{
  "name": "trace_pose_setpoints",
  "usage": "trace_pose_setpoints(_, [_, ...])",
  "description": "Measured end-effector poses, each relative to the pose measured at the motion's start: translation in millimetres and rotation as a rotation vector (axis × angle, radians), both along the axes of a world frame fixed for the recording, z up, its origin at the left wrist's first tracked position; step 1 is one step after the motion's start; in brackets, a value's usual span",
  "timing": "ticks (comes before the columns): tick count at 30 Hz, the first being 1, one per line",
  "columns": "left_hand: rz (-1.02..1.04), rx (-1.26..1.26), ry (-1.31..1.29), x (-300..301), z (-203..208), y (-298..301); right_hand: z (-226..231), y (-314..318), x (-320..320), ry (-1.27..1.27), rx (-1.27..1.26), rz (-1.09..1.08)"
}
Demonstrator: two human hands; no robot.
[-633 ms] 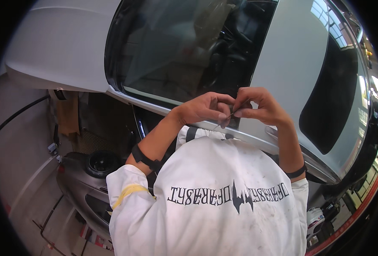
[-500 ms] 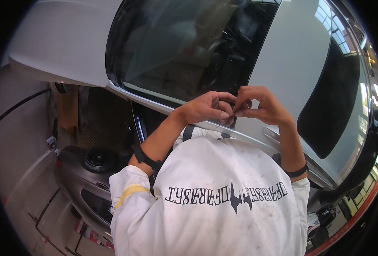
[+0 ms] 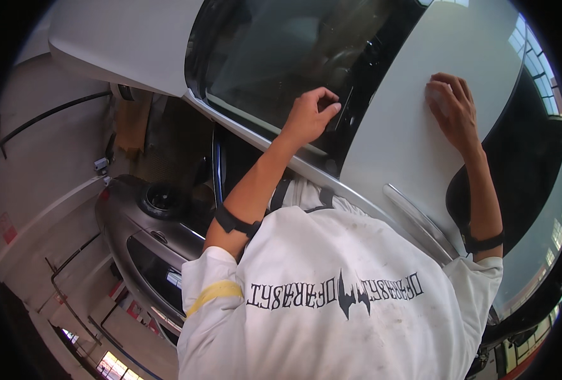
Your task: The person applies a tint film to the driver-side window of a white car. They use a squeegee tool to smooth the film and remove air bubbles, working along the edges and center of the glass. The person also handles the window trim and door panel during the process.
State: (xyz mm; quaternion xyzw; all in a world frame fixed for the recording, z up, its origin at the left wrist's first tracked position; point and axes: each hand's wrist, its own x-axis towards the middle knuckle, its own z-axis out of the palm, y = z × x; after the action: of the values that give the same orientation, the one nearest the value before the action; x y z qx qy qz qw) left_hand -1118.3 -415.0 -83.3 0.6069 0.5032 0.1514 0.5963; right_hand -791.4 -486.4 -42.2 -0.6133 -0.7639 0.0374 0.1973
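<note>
At the far left a silver car door [image 3: 135, 44] stands open, its painted metal smooth and glossy. Right of it the dark tinted window glass [image 3: 274, 57] curves, shiny and reflective. The left hand [image 3: 311, 117] rests on the glass edge, fingers curled and pinching something small, too tiny to make out. Farther right, the right hand [image 3: 453, 104] presses open, fingers bent, on the smooth silver body panel [image 3: 395, 139].

A silver-grey car body [image 3: 401, 126] is seen, with dark tinted glass [image 3: 274, 63] set in it. A white shirt [image 3: 344, 304] is marked with black lettering and a yellow band on the sleeve. Black straps [image 3: 233, 221] are worn on both wrists.
</note>
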Motion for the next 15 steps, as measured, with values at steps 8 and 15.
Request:
trace_pose_setpoints(8, [0.044, 0.116, 0.089, 30, -8, 0, -10, -5, 6, 0.073, 0.025, 0.012])
trace_pose_setpoints(15, [-0.046, 0.251, 0.171, 55, 11, 2, -11, -3, 2, 0.014, 0.04, -0.033])
